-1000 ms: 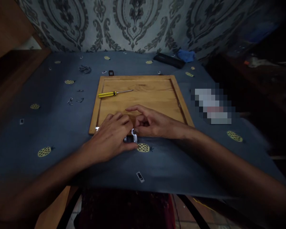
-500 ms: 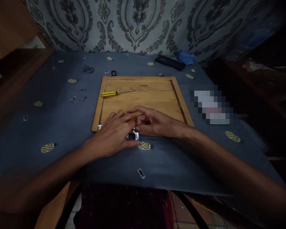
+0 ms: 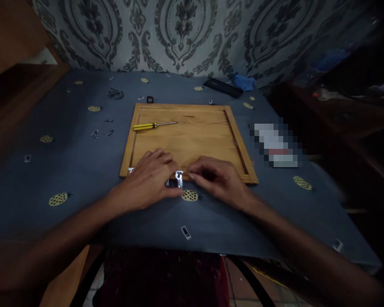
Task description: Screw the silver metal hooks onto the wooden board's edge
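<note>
Right hand [image 3: 216, 177] sits farther right than before, fingertips together; can't tell if gripping. Board [image 3: 185, 140] lies flat. Left hand [image 3: 149, 175] curves over near edge, hold hidden. Screwdriver [image 3: 154, 125] on board. Bracket [image 3: 179, 181] at near edge, between hands.

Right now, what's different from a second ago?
The right hand moved rightward from the silver metal piece, its outstretched finger curling in. Whether it holds anything is unclear. The left hand still partly covers that piece; the yellow-and-black screwdriver still lies on the brown wooden panel.
</note>
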`<state>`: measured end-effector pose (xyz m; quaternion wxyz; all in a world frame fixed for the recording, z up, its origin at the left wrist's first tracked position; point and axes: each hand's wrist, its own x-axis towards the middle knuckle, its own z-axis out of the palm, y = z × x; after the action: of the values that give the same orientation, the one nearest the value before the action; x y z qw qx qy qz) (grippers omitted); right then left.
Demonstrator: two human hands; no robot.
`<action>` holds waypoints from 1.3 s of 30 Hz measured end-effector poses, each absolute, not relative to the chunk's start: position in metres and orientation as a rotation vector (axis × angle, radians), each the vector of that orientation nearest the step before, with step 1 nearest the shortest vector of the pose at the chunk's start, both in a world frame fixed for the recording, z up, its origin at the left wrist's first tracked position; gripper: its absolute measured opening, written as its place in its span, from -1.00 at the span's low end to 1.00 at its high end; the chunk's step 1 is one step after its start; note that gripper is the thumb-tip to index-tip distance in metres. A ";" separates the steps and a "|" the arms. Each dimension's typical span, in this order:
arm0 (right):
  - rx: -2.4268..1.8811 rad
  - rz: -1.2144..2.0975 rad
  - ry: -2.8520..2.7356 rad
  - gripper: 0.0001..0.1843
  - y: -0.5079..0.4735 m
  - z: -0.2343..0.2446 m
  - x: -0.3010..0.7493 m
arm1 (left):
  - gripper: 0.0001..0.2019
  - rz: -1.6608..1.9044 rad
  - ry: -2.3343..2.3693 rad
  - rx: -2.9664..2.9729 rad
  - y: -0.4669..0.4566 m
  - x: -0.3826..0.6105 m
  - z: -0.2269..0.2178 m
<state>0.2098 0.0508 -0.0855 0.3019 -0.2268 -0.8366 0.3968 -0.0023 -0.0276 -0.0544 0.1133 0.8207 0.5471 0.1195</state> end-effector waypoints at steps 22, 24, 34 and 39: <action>-0.342 0.432 -2.375 -0.84 0.049 -0.101 0.205 | -0.63 0.368 1.583 2.435 -0.027 -0.003 -0.056; -0.328 0.416 -2.388 -0.83 0.049 -0.100 0.205 | -0.63 0.363 1.585 2.428 -0.027 -0.003 -0.056; -0.338 0.416 -2.447 -0.74 0.050 -0.097 0.202 | -0.63 0.320 1.595 2.407 -0.027 -0.003 -0.053; -0.320 0.413 -2.455 -0.75 0.051 -0.096 0.203 | -0.62 0.328 1.591 2.401 -0.027 -0.003 -0.053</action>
<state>0.2030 0.0513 -0.0955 0.3108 -0.1211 -0.9297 0.1563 -0.0027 -0.0271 -0.0525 0.1211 0.8221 0.5449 0.1124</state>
